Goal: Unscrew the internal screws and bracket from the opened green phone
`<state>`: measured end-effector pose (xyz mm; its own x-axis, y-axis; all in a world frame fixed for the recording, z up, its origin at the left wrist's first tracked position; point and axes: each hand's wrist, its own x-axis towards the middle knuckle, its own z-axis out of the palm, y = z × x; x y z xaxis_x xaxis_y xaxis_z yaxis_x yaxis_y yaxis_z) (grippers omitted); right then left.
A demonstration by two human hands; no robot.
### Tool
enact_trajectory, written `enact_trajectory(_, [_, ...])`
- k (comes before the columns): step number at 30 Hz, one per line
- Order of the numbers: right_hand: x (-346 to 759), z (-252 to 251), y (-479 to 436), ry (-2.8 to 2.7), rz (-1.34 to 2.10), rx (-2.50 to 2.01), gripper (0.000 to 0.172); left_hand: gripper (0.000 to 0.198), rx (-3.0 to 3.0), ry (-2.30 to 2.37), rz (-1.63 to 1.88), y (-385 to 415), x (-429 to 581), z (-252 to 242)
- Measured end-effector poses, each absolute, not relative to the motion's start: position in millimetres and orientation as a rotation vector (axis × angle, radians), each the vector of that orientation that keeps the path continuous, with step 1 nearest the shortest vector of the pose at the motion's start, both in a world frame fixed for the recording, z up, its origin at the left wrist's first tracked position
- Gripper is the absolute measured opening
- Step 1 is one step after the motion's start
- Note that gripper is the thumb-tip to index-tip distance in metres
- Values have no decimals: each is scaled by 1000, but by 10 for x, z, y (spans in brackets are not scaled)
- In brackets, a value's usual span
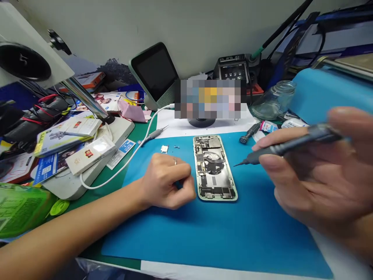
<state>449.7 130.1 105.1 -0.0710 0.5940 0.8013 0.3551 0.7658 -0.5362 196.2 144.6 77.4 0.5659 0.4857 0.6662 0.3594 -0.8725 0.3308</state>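
Note:
An opened smartphone with a pale green frame lies on a blue mat, its inner parts and a round coil exposed. My left hand, a ring on one finger, rests on the mat in a loose fist by the phone's left edge; I see nothing in it. Between the thumb and fingers of my right hand is a grey precision screwdriver. Its thin tip points left, close to the phone's right edge. A small metal plate and tiny parts lie beyond my left hand.
A second screwdriver lies behind the mat, near a white cable. Boxes crowd a stand base at left. Behind are a smart display, a blurred-out item, a glass jar and a dark control unit.

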Motion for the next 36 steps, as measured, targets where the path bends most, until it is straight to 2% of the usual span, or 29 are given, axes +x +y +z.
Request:
enact_trajectory(1, [4499, 994, 1323, -1691, 218, -720, 74, 35, 2665, 710, 1178, 1447, 1984, 786])
enact_trajectory(2, [4492, 947, 1340, -1678, 220, -736, 76, 34, 2702, 690, 1160, 1450, 2011, 804])
enact_trajectory(6, [4499, 860, 1376, -1651, 275, -758, 73, 33, 2742, 698, 1286, 1496, 2139, 906])
enact_trajectory(10, [4575, 814, 1410, -1708, 210, -740, 77, 32, 2617, 807, 1449, 1588, 2225, 920])
enact_trajectory(24, [4676, 768, 1426, -1835, 98, -807, 91, 35, 2505, 810, 1260, 1650, 2292, 806])
enact_trajectory(31, [4653, 839, 1437, -1597, 125, -914, 80, 38, 2472, 879, 1314, 1635, 2173, 814])
enact_trajectory(36, [4582, 967, 1400, -1408, 148, -1220, 57, 39, 2459, 824, 1239, 1586, 2171, 820])
